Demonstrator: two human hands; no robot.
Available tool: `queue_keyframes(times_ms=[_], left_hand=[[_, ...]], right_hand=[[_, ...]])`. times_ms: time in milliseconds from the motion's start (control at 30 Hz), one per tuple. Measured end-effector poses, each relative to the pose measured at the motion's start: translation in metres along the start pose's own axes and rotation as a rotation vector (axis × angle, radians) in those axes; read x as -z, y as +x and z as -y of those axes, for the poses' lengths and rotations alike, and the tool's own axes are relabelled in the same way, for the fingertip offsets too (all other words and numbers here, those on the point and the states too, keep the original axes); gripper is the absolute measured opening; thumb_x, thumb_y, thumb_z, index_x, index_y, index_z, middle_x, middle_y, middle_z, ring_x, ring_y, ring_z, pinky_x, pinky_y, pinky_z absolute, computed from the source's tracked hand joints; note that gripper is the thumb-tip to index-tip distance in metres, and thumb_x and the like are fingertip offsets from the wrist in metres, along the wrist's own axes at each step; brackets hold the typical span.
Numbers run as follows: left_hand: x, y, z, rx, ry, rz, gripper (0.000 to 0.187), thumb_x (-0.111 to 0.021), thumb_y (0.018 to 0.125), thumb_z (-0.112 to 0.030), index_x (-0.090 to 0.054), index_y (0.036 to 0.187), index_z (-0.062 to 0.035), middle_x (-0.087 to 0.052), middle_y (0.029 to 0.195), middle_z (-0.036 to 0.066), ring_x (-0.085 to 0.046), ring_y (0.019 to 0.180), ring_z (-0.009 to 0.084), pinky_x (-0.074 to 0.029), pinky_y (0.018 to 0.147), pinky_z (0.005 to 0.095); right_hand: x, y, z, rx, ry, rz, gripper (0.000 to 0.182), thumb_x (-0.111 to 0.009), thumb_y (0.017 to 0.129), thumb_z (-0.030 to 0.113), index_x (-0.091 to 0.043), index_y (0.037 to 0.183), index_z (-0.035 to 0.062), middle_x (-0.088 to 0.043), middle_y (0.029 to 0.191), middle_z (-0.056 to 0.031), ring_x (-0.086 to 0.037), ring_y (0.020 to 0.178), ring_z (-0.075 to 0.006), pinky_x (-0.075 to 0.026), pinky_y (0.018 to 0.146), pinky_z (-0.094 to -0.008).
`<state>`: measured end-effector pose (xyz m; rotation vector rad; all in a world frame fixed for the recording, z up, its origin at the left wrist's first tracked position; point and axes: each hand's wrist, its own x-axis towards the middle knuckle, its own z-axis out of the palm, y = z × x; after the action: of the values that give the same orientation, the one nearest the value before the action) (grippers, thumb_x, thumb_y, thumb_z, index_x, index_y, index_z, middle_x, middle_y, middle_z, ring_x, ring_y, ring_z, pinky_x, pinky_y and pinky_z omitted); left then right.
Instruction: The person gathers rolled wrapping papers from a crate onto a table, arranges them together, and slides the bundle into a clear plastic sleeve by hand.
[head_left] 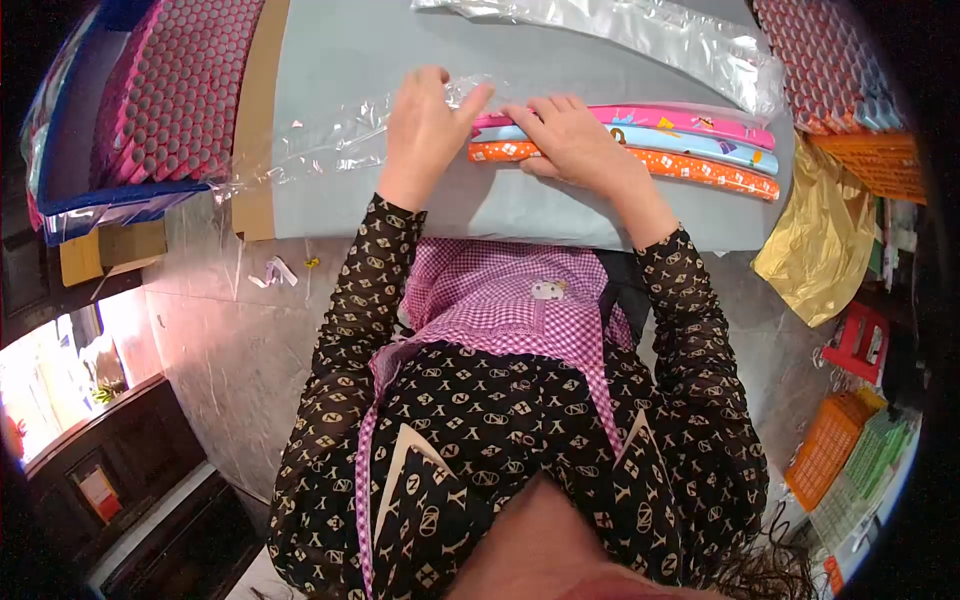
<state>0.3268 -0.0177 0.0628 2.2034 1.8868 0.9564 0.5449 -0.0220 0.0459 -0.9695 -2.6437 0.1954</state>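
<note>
Three rolls of patterned wrapping paper lie side by side on the grey tabletop: a pink roll, a light blue roll and an orange roll. My right hand is laid across them near their left ends, fingers over the top and thumb at the end, gripping them together. To the left, my left hand has its thumb spread away from its bent fingers. A clear plastic sleeve runs beneath and beside this hand, its edge showing past the thumb. Whether the fingers pinch any film is hidden.
More clear plastic sleeves lie at the table's far side. Stacked pink rolls fill a blue-edged bin at left; further rolls stand at right above an orange crate. Gold film hangs by the table's right edge.
</note>
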Motion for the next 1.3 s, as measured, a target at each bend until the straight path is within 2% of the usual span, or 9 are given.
queue_keyframes(times_ms=[167,267,500,600,667,800,1000,1067,1300], left_hand=[[-0.005,-0.002,-0.023,0.012,0.138,0.062,0.04,-0.074,0.079,-0.033,-0.057,0.091,0.0018,-0.059,0.09,0.019,-0.061,0.086,0.0362,-0.051,0.073,0.0438],[-0.01,-0.006,-0.018,-0.057,0.18,0.026,0.034,-0.073,0.078,-0.026,-0.057,0.09,0.0011,-0.058,0.09,0.018,-0.06,0.087,0.035,-0.05,0.075,0.0436],[0.004,-0.017,-0.01,-0.056,0.242,-0.051,0.026,-0.068,0.08,-0.02,-0.055,0.089,-0.0001,-0.059,0.089,0.019,-0.06,0.083,0.0365,-0.05,0.071,0.0447],[0.006,-0.022,-0.009,0.049,0.163,-0.027,0.023,-0.066,0.081,-0.017,-0.054,0.09,0.0002,-0.061,0.082,0.021,-0.062,0.077,0.0388,-0.049,0.067,0.0464],[0.003,-0.024,-0.005,0.162,-0.055,0.05,0.019,-0.063,0.083,-0.013,-0.053,0.09,0.0016,-0.062,0.075,0.023,-0.062,0.071,0.0406,-0.048,0.064,0.0483],[-0.003,-0.02,0.0,0.127,-0.187,-0.019,0.013,-0.06,0.085,-0.008,-0.054,0.089,0.003,-0.062,0.075,0.024,-0.063,0.071,0.041,-0.048,0.064,0.048],[-0.001,-0.012,0.014,0.15,-0.174,0.007,0.01,-0.061,0.086,-0.007,-0.061,0.089,0.0023,-0.065,0.078,0.022,-0.064,0.074,0.04,-0.051,0.066,0.0449],[-0.002,-0.014,0.021,0.209,-0.216,0.083,0.016,-0.065,0.088,-0.014,-0.065,0.095,0.0008,-0.069,0.081,0.019,-0.069,0.074,0.0294,-0.054,0.069,0.0374],[-0.01,-0.024,0.024,0.173,-0.238,0.068,0.017,-0.066,0.089,-0.014,-0.067,0.097,0.0002,-0.07,0.083,0.019,-0.069,0.074,0.0285,-0.054,0.069,0.0362]], right_hand=[[0.006,0.001,0.004,-0.02,-0.007,0.026,0.068,-0.074,0.075,0.03,-0.046,0.133,0.0075,-0.057,0.107,-0.0137,-0.054,0.104,-0.032,-0.042,0.094,-0.0422],[0.006,-0.001,0.004,-0.016,0.028,0.016,0.069,-0.075,0.074,0.03,-0.047,0.133,0.0076,-0.057,0.108,-0.0135,-0.054,0.105,-0.032,-0.042,0.094,-0.0425],[0.004,-0.001,0.003,-0.018,0.015,0.003,0.069,-0.074,0.075,0.029,-0.046,0.135,0.0077,-0.057,0.11,-0.0137,-0.054,0.106,-0.032,-0.042,0.095,-0.0422],[0.004,-0.001,0.003,-0.014,0.021,0.002,0.069,-0.074,0.075,0.027,-0.046,0.135,0.0073,-0.057,0.11,-0.014,-0.054,0.106,-0.0319,-0.042,0.095,-0.0419],[0.004,0.0,0.003,-0.01,0.016,0.008,0.068,-0.073,0.075,0.027,-0.047,0.134,0.0071,-0.057,0.11,-0.0142,-0.054,0.106,-0.0318,-0.042,0.095,-0.0418],[0.007,0.0,0.005,-0.013,0.018,0.017,0.069,-0.073,0.074,0.027,-0.047,0.134,0.0065,-0.057,0.111,-0.0135,-0.054,0.106,-0.0315,-0.042,0.096,-0.0413],[0.026,0.009,0.013,-0.026,0.029,-0.002,0.068,-0.073,0.075,0.026,-0.046,0.134,0.0044,-0.056,0.12,-0.0133,-0.053,0.112,-0.0318,-0.042,0.098,-0.0413],[0.026,0.013,0.011,-0.035,0.02,-0.002,0.068,-0.073,0.075,0.025,-0.045,0.134,0.0041,-0.056,0.122,-0.0136,-0.053,0.113,-0.0319,-0.041,0.098,-0.0415],[0.023,0.018,0.003,-0.073,0.045,0.023,0.063,-0.071,0.078,0.026,-0.047,0.132,0.0038,-0.057,0.12,-0.0137,-0.052,0.113,-0.0324,-0.041,0.099,-0.0421]])
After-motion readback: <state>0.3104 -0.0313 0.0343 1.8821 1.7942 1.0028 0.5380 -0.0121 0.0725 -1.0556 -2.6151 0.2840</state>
